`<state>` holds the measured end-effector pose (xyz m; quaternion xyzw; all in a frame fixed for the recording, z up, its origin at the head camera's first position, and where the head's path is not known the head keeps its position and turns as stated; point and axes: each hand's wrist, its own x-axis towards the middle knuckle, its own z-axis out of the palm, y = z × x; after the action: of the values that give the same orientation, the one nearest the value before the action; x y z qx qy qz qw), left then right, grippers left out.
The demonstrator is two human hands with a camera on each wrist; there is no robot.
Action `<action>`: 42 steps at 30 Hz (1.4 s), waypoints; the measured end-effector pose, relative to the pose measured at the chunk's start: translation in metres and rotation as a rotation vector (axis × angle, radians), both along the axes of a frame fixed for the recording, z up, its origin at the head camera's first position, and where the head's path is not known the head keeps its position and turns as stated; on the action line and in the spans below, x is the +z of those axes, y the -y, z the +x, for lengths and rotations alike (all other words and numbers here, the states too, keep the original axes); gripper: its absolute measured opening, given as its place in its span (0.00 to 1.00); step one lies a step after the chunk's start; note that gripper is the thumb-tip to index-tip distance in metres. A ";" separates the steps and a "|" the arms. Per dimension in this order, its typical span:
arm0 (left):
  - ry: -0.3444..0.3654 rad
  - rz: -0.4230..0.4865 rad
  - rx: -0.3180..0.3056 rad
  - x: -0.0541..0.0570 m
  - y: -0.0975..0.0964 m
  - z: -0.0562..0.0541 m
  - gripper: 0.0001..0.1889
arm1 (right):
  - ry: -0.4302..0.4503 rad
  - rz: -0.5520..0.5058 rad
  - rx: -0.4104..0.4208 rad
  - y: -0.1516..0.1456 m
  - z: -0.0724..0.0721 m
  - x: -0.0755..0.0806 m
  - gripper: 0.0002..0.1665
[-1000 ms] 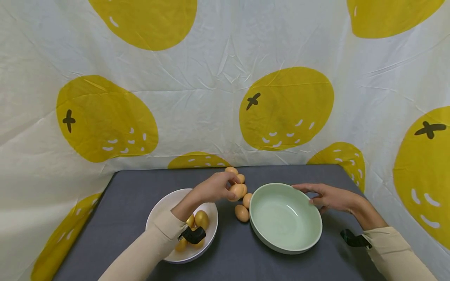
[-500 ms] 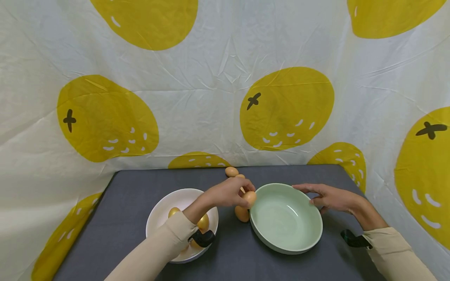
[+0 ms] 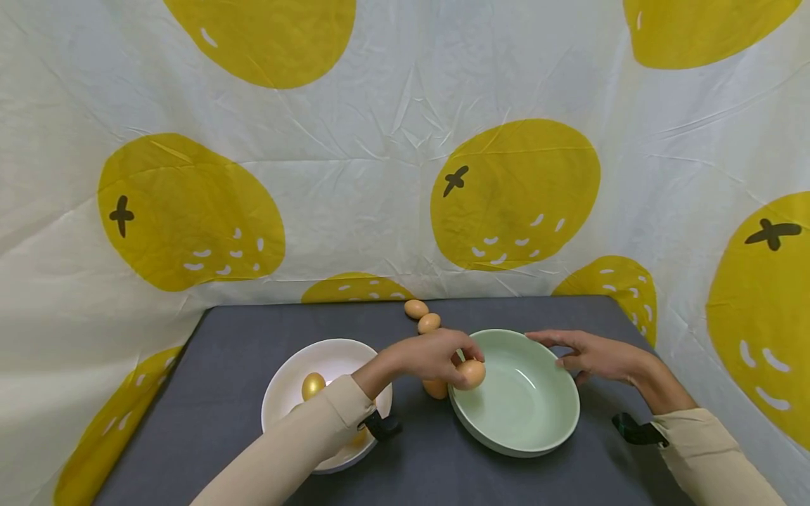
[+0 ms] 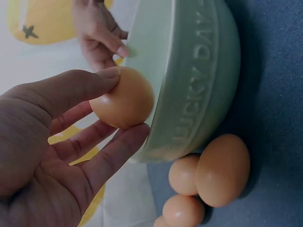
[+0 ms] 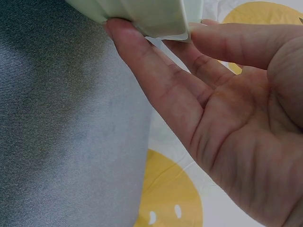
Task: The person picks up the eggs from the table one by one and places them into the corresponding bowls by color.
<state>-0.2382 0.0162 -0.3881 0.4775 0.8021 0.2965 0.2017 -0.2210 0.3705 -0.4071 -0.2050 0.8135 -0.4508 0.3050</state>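
My left hand pinches a brown egg between thumb and fingertips, over the left rim of a pale green bowl. In the left wrist view, that egg is right beside the bowl's rim, and raised lettering runs along the outer wall. With the thumb at the rim and fingers against the outside, my right hand holds the bowl's right side; the right wrist view shows this grip close up. Several more brown eggs lie on the table by the bowl's left side, some partly hidden by my left hand.
A white bowl with golden eggs stands to the left, partly covered by my left forearm. Two brown eggs lie towards the back edge of the dark grey table. Behind hangs a white curtain with yellow fruit prints.
My left hand has carried the brown egg rightward and slightly nearer, from the egg row to the green bowl's left rim. The right hand and both bowls stay where they were.
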 end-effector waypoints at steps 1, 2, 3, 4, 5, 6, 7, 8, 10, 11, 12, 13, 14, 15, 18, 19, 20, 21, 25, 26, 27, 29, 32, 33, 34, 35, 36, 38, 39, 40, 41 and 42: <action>-0.008 -0.004 -0.009 -0.001 -0.002 0.000 0.20 | -0.003 0.000 0.000 0.000 0.000 0.000 0.38; -0.015 -0.008 -0.020 -0.001 -0.004 0.000 0.20 | -0.003 0.000 0.001 0.000 0.000 0.000 0.38; -0.021 -0.013 -0.031 -0.003 -0.007 -0.001 0.20 | -0.003 -0.001 0.000 0.000 0.000 0.000 0.38; -0.027 -0.021 -0.043 -0.003 -0.009 -0.001 0.20 | -0.003 -0.001 -0.001 0.000 0.000 0.000 0.38; -0.036 -0.031 -0.052 -0.004 -0.011 -0.002 0.20 | -0.002 -0.003 -0.002 0.000 0.000 0.000 0.38; -0.040 -0.041 -0.058 -0.006 -0.014 -0.002 0.20 | -0.001 -0.003 -0.002 0.001 0.000 0.000 0.38; -0.040 -0.050 -0.064 -0.007 -0.016 -0.002 0.20 | 0.002 -0.004 -0.003 0.001 0.000 0.000 0.38; -0.040 -0.059 -0.068 -0.008 -0.018 -0.003 0.20 | 0.004 -0.005 -0.004 0.001 0.000 0.000 0.38; -0.041 -0.078 -0.075 -0.010 -0.022 -0.003 0.20 | 0.007 -0.006 -0.005 0.001 0.000 0.001 0.38; -0.043 -0.086 -0.077 -0.011 -0.025 -0.003 0.20 | 0.009 -0.008 -0.005 0.001 0.000 0.001 0.38; -0.045 -0.094 -0.081 -0.013 -0.027 -0.003 0.20 | 0.010 -0.009 -0.005 0.001 0.000 0.001 0.38; -0.050 -0.102 -0.086 -0.014 -0.029 -0.003 0.20 | 0.011 -0.011 -0.005 0.001 0.000 0.001 0.38; -0.052 -0.108 -0.091 -0.016 -0.031 -0.003 0.19 | 0.012 -0.013 -0.004 0.001 0.000 0.001 0.38; -0.063 -0.116 -0.097 -0.017 -0.033 -0.002 0.19 | 0.011 -0.014 -0.002 0.001 0.000 0.001 0.38; -0.097 -0.143 -0.119 -0.021 -0.039 -0.001 0.19 | 0.005 -0.012 0.000 0.001 0.000 0.000 0.38; -0.111 -0.155 -0.125 -0.022 -0.041 -0.001 0.19 | 0.002 -0.011 0.000 0.001 0.000 0.000 0.38; -0.123 -0.165 -0.134 -0.022 -0.042 0.000 0.19 | 0.001 -0.010 0.000 0.001 0.000 0.000 0.38; -0.140 -0.180 -0.140 -0.023 -0.044 0.000 0.19 | 0.001 -0.010 0.000 0.001 0.000 0.000 0.38; -0.183 -0.232 -0.161 -0.026 -0.050 0.002 0.19 | 0.007 -0.018 0.003 0.001 0.000 -0.001 0.38; -0.194 -0.243 -0.168 -0.027 -0.051 0.003 0.18 | 0.011 -0.021 0.005 0.000 0.000 -0.001 0.38; -0.201 -0.256 -0.172 -0.028 -0.053 0.003 0.18 | 0.013 -0.024 0.006 0.000 0.000 -0.001 0.38; -0.229 -0.280 -0.188 -0.031 -0.055 0.004 0.17 | 0.016 -0.027 0.009 0.000 0.000 -0.001 0.38; -0.280 -0.316 -0.201 -0.035 -0.058 0.007 0.16 | 0.011 -0.029 0.011 0.000 0.000 -0.002 0.38; -0.293 -0.331 -0.198 -0.035 -0.059 0.009 0.16 | 0.010 -0.030 0.011 -0.001 0.000 -0.002 0.38; -0.306 -0.342 -0.194 -0.036 -0.059 0.010 0.16 | 0.009 -0.030 0.011 -0.001 0.000 -0.002 0.38; -0.307 -0.349 -0.184 -0.036 -0.059 0.011 0.17 | 0.008 -0.030 0.011 0.000 0.000 -0.002 0.38; -0.301 -0.356 -0.170 -0.035 -0.058 0.012 0.18 | 0.009 -0.030 0.010 0.000 0.000 -0.002 0.38; -0.276 -0.345 -0.146 -0.032 -0.056 0.012 0.21 | 0.011 -0.027 0.007 0.000 0.000 -0.001 0.38; -0.264 -0.332 -0.137 -0.030 -0.054 0.012 0.22 | 0.014 -0.026 0.004 0.000 0.000 -0.001 0.38; -0.257 -0.312 -0.134 -0.027 -0.051 0.011 0.23 | 0.015 -0.023 0.002 0.000 0.000 -0.001 0.38; -0.244 -0.289 -0.130 -0.024 -0.049 0.009 0.23 | 0.016 -0.021 -0.001 0.000 0.000 -0.001 0.38; -0.235 -0.263 -0.127 -0.021 -0.046 0.007 0.23 | 0.018 -0.019 -0.004 0.000 0.000 -0.001 0.38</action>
<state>-0.2312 0.0622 -0.4093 0.5279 0.8204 0.1177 0.1855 -0.2211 0.3707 -0.4077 -0.2021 0.8069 -0.4609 0.3092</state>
